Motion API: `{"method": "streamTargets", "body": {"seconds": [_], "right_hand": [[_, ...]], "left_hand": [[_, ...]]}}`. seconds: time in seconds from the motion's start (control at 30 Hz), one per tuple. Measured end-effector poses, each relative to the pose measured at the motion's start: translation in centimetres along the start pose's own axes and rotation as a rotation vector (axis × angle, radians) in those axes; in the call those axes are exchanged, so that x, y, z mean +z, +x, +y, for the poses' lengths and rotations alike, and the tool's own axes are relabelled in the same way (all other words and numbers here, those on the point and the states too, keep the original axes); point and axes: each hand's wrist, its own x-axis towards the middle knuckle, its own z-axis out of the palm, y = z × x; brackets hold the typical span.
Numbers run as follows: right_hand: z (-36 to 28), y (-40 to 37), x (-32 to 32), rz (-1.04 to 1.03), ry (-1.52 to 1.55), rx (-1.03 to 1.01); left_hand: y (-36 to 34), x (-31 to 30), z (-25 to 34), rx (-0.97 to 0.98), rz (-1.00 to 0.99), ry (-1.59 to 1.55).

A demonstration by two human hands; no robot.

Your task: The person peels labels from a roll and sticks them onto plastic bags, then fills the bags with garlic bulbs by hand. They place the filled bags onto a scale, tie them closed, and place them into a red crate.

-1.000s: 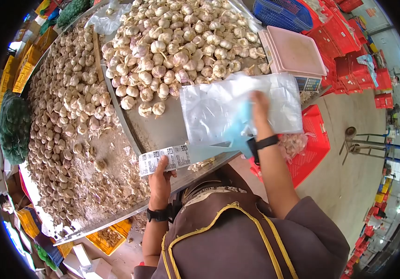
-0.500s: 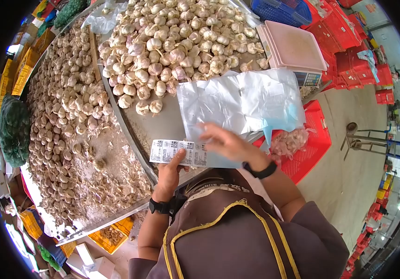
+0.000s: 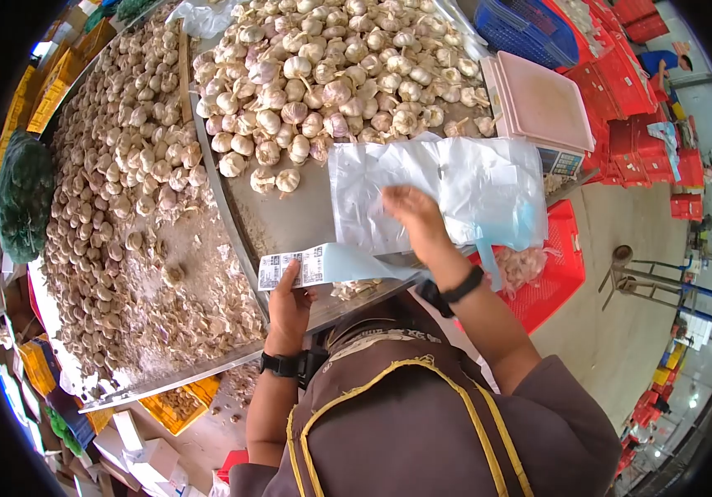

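Observation:
My left hand [image 3: 288, 306] grips a strip of printed labels [image 3: 294, 267] near the table's front edge, thumb on top. A bare pale-blue backing [image 3: 364, 263] trails off the strip to the right. My right hand [image 3: 416, 217] is over the clear plastic bags [image 3: 480, 178], its fingers stretched to the left against the top one. Whether a label lies under those fingertips is hidden. Behind the bags, a heap of garlic bulbs [image 3: 331, 74] covers the metal table [image 3: 277, 224].
A pink-topped scale [image 3: 542, 99] stands right of the garlic, near a blue basket [image 3: 526, 31]. Below the table's right edge is a red crate [image 3: 559, 265] holding plastic bags. More garlic [image 3: 99, 190] and loose skins fill the left section. A person [image 3: 662, 65] is at far right.
My right hand has moved from beside the label strip up and right onto the plastic bags. Fewer printed labels now show on the strip, with more blue backing bare. The view has shifted slightly.

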Motion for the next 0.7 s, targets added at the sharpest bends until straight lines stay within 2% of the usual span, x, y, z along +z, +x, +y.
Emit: {"method": "streamTargets", "body": {"seconds": [0.03, 0.13, 0.17, 0.2, 0.23, 0.3, 0.33, 0.4, 0.43, 0.47, 0.53, 0.57, 0.7], "right_hand": [[1.2, 2.7, -0.9, 0.119, -0.008, 0.056], [6.8, 10.1, -3.7, 0.101, -0.129, -0.04], [9.1, 12.3, -4.6, 0.105, -0.261, -0.067], [8.9, 12.5, -3.9, 0.11, -0.391, -0.093], [8.8, 12.3, -3.4, 0.107, -0.391, -0.092], [7.8, 11.1, -2.2, 0.308, -1.059, -0.353], [7.3, 10.4, -1.5, 0.313, -1.064, -0.352], [6.6, 9.4, -0.8, 0.505, -1.1, -0.527], [6.3, 9.1, -0.9, 0.411, -1.151, -0.58], [6.0, 8.7, -0.9, 0.418, -1.153, -0.583], [5.1, 7.1, -0.2, 0.029, -1.264, -0.288], [6.6, 7.1, -1.0, -0.017, -1.249, -0.349], [7.4, 7.2, -1.4, 0.019, -1.205, -0.316]], "left_hand": [[-0.1, -0.1, 0.0, 0.001, 0.001, -0.002], [-0.6, -0.1, 0.1, 0.006, 0.028, -0.007], [-0.8, 0.0, 0.1, 0.014, 0.029, -0.006], [-1.0, 0.2, 0.2, 0.021, 0.031, -0.004], [-1.2, 0.3, 0.3, 0.023, 0.034, -0.004], [-1.5, 0.6, 0.4, 0.061, 0.077, -0.016], [-1.5, 0.5, 0.4, 0.056, 0.073, -0.017], [-1.5, -0.1, 0.4, 0.068, 0.077, 0.009], [-1.5, -0.2, 0.5, 0.077, 0.061, 0.004], [-1.5, -0.2, 0.6, 0.077, 0.054, 0.004], [-1.6, -0.3, 0.7, 0.089, 0.06, 0.049], [-1.7, -0.1, 0.8, 0.089, 0.059, 0.05], [-1.7, 0.7, 1.0, 0.089, 0.058, 0.061]]}}
